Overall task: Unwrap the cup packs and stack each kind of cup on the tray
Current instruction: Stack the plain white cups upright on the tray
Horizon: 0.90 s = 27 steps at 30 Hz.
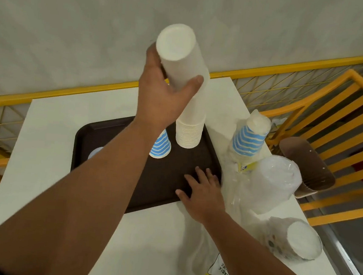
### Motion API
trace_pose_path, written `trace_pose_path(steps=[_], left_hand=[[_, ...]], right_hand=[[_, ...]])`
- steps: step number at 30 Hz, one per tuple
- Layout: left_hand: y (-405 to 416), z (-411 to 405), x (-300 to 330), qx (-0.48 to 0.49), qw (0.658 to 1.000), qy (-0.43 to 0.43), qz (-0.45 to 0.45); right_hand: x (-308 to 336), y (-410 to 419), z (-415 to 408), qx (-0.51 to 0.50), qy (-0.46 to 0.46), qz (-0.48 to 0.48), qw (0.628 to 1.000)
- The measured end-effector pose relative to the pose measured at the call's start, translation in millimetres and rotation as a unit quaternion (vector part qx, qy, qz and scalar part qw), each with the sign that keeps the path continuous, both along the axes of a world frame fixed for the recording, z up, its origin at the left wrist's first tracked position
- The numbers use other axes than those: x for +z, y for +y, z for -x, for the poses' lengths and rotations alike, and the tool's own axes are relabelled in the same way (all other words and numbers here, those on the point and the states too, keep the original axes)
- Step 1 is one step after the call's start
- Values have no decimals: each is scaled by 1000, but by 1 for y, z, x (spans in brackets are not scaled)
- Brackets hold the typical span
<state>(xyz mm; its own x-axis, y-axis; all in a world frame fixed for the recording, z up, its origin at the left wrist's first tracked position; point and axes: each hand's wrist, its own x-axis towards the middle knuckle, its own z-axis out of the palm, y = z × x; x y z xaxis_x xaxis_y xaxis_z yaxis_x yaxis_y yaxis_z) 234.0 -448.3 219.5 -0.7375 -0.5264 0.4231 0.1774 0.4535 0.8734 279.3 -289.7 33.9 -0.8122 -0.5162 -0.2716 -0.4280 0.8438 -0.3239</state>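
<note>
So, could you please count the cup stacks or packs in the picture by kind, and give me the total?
Plain white stack: 1, on the tray, held by the left hand.
Blue-striped: 2, one on the tray, one wrapped pack on the table.
Brown: 1.
Clear plastic, wrapped: 1.
White patterned, wrapped: 1.
Total: 6

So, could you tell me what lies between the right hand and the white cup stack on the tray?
Only bare brown tray lies between the right hand and the white cup stack, per the head view.
</note>
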Motion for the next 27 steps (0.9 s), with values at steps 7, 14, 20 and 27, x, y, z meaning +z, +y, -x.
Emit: trace_pose_path(steps=[7,14,20,27], left_hand=[[-2,29,-36,-10,989,-138,52],[-6,31,-64,-32,963,-251,93],[-5,28,-60,-47,958,-271,82],[4,-15,-49,-53,956,-276,83]], right_hand=[[6,-14,2,-21,-28,-24,999],[14,-19,4,-31,-46,-26,998],[13,-21,4,-35,-41,-35,998],[14,-21,2,-35,-49,-40,997]])
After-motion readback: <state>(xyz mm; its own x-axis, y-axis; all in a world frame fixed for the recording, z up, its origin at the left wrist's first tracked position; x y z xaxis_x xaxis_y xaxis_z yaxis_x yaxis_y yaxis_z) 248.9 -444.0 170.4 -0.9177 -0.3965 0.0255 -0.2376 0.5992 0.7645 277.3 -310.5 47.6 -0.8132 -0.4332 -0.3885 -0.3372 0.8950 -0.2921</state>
